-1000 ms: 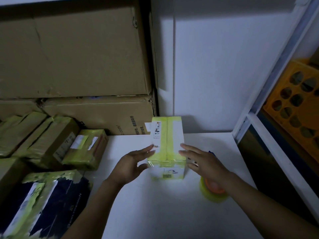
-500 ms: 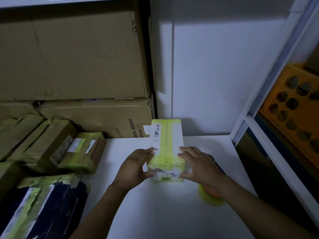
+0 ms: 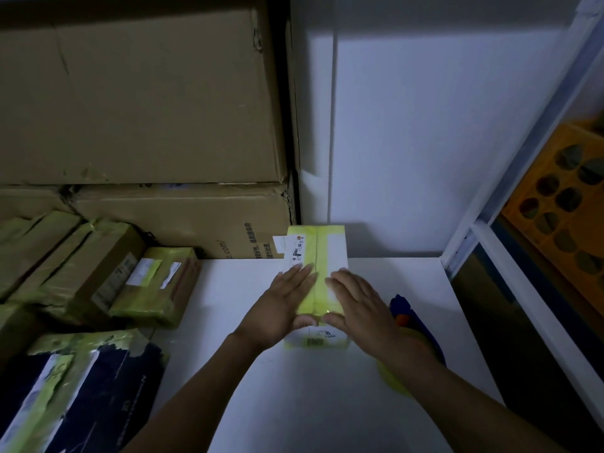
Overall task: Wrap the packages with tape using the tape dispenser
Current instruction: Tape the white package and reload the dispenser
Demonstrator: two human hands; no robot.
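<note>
Two flat palms on the package (image 3: 327,246), left hand (image 3: 281,310), right hand (image 3: 361,308), fingers (image 3: 300,273) straight, together

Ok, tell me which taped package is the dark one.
The dark navy package at the near left, crossed by yellow-green tape. The brown packages behind it are plain cardboard, and the white package lies under the left hand and right hand.

Single head view; wide-angle; looks forward-down, close over white table (image 3: 310,403); faces wall (image 3: 408,142)
</note>
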